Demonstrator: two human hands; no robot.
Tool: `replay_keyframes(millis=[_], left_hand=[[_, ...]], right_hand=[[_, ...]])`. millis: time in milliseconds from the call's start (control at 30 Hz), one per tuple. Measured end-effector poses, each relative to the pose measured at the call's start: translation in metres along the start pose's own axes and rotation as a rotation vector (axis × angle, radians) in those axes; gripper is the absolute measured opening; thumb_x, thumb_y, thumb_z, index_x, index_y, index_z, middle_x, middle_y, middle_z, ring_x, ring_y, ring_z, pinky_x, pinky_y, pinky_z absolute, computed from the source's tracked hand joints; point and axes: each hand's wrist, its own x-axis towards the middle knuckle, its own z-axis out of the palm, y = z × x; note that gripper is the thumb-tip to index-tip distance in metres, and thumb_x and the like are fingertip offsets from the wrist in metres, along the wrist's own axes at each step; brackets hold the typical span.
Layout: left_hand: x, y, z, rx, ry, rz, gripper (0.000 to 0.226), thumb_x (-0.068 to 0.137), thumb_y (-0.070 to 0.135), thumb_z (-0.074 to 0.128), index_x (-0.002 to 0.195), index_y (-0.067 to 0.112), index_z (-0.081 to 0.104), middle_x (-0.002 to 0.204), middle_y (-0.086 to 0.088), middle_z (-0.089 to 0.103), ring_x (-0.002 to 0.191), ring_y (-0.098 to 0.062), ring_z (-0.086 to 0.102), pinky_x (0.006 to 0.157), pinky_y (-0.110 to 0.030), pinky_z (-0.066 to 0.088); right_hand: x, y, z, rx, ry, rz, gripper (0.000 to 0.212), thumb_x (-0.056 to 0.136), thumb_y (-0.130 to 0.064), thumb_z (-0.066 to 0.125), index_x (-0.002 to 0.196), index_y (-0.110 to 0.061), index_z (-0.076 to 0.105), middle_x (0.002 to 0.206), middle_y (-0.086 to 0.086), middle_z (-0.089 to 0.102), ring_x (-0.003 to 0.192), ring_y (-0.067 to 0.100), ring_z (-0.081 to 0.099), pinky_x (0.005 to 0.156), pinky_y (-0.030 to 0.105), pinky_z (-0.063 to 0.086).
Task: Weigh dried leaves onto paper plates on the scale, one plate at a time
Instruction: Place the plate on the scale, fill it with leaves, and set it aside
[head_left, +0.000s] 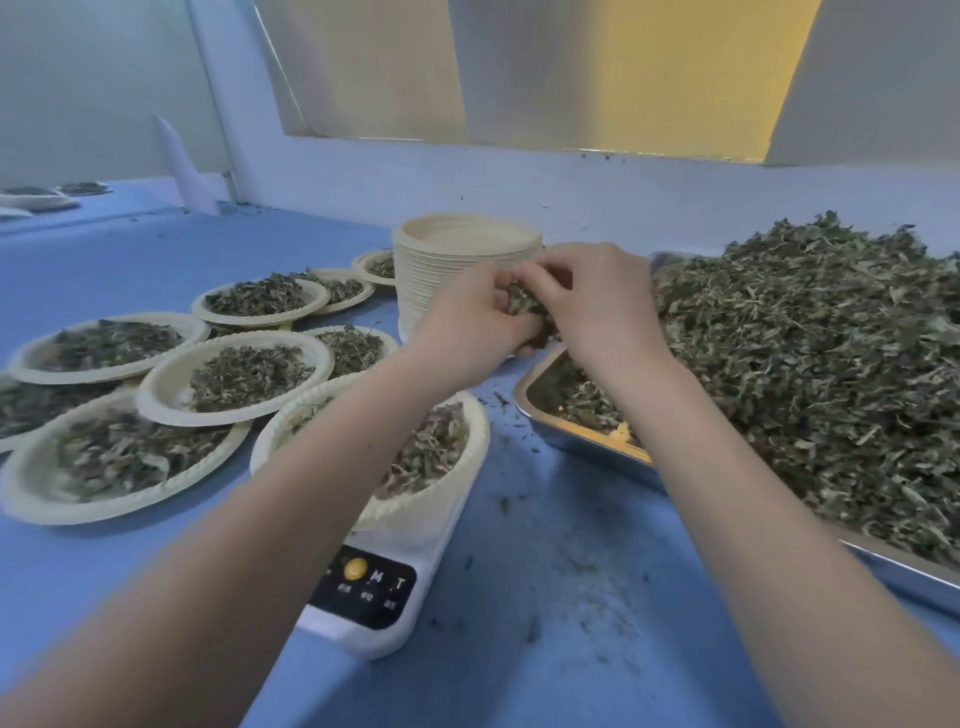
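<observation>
A clump of dried leaves (522, 304) is held between both hands, the left hand (470, 317) cupped beneath it and the right hand (587, 306) closed over it from above, fingers curled around the leaves. The hands are raised over the near left corner of the metal tray (582, 447), in front of the stack of empty plates (457, 260). The plate on the scale (415, 509) is found below and nearer the body, slightly to the left, partly hidden by the left forearm; it already carries leaves. The scale (374, 618) is laid with its long axis running toward the person, its display nearest. The left hand is judged the closer, so the clump would have to be brought down and back toward the body
</observation>
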Motion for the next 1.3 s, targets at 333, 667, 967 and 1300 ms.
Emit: replay_keyframes(millis=[333,667,967,1300], left_hand=[[-0.061,-0.03,-0.104,0.126,0.149,-0.045,0.016,0.079,0.009,0.073,0.09,0.017,0.064,0.057,0.011,0.051,0.044,0.004,0.054,0.05,-0.008,0.04],[-0.063,-0.035,-0.096,0.061,0.125,-0.041,0.012,0.082,0.008,0.071,0.093,0.009,0.066,0.058,0.006,0.061,0.058,-0.008,0.066,0.066,-0.023,0.055],[0.001,-0.002,-0.002,-0.031,0.011,-0.024,0.006,0.083,0.005,0.065,0.085,0.008,0.07,0.064,-0.004,0.069,0.065,-0.021,0.069,0.076,-0.036,0.055],[0.003,-0.006,0.02,0.399,-0.296,0.018,0.04,0.088,0.022,0.064,0.127,0.02,0.057,0.125,-0.003,0.058,0.113,-0.019,0.055,0.094,-0.029,0.042]], right_hand=[[-0.007,-0.076,0.055,0.2,-0.234,-0.156,0.017,0.09,-0.027,0.063,0.096,-0.017,0.074,0.086,-0.006,0.07,0.077,0.004,0.058,0.068,0.01,0.039],[-0.015,-0.072,0.045,0.236,-0.283,-0.107,0.01,0.089,-0.024,0.065,0.093,-0.021,0.073,0.08,-0.008,0.069,0.067,0.0,0.059,0.067,0.016,0.048],[0.003,0.004,-0.014,-0.072,-0.149,0.028,0.012,0.09,-0.024,0.063,0.096,-0.022,0.074,0.081,-0.009,0.065,0.069,0.002,0.054,0.063,0.013,0.036],[-0.013,0.049,-0.032,-0.367,-0.503,0.051,0.026,0.097,-0.038,0.047,0.117,-0.042,0.064,0.08,-0.018,0.066,0.052,-0.007,0.05,0.05,0.013,0.032]])
